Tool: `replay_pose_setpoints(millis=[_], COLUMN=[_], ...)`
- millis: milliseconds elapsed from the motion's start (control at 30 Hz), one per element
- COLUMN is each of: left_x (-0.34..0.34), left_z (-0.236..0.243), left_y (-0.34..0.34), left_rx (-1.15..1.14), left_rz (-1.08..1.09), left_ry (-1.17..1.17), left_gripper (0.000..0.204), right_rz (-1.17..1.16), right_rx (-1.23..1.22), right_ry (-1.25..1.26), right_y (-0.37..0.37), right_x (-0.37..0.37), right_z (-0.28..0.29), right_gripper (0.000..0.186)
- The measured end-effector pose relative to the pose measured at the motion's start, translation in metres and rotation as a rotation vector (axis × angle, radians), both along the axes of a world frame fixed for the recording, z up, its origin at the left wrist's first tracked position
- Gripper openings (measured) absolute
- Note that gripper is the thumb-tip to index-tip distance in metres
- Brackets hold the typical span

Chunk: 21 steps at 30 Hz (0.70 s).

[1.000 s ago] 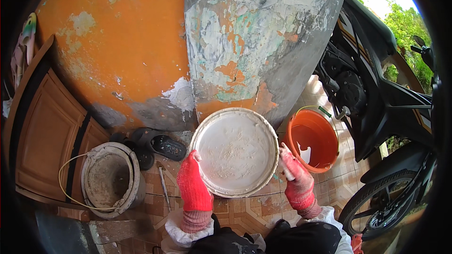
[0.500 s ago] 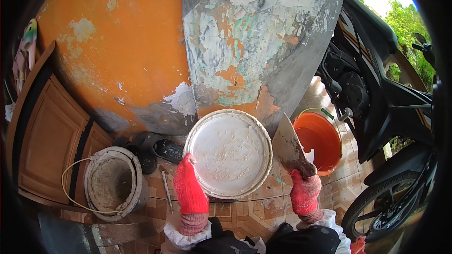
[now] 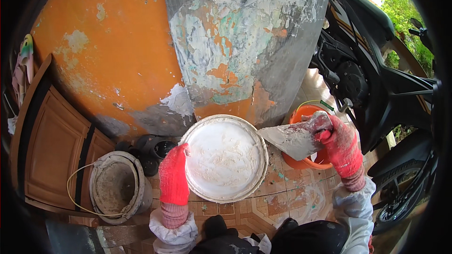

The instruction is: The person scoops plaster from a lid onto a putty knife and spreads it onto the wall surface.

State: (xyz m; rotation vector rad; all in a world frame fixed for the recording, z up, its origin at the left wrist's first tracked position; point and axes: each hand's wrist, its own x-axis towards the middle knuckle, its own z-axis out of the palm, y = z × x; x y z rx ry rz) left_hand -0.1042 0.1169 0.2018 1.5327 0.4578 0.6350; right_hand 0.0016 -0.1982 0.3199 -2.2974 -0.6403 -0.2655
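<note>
My left hand (image 3: 174,178), in a red glove, grips the left rim of a round white lid (image 3: 225,158) smeared with white putty and holds it flat in front of me. My right hand (image 3: 340,143), also red-gloved, is shut on the handle of a wide putty knife (image 3: 294,140). Its grey blade points left and its tip lies just off the lid's right rim. Behind both stands a wall corner (image 3: 235,51) with peeling orange paint and grey and white patches.
An orange bucket (image 3: 306,160) sits on the tiled floor behind the blade. A dirty grey bucket (image 3: 115,188) with a wire handle stands at the left, dark shoes (image 3: 153,148) beside it. A wooden door (image 3: 52,136) is far left, a black motorcycle (image 3: 376,80) at the right.
My right hand has lifted and moved to the right, turning the putty knife so that its blade now points left toward the lid. The lid has stayed nearly still in my left hand.
</note>
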Motion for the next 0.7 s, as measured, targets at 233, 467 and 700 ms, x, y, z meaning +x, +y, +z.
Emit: replay_pose_setpoints(millis=[233,467,700], left_x=[0.010,0.027,0.044], left_z=[0.022,0.036,0.057], left_y=[0.022,0.047,0.051], left_rx=[0.529,0.974,1.183], left_rz=[-0.203,-0.355,-0.418], left_ry=[0.000,-0.106,-0.157], left_gripper=[0.022,0.027,0.027], right_rz=[0.000,0.089,0.065], right_rx=[-0.259,-0.372,-0.417], right_ry=[0.018,0.031,0.035], right_y=[0.003,0.006,-0.002], right_x=[0.027,0.034,0.032], right_z=[0.029,0.034,0.026], right_gripper=[0.027,0.026,0.029])
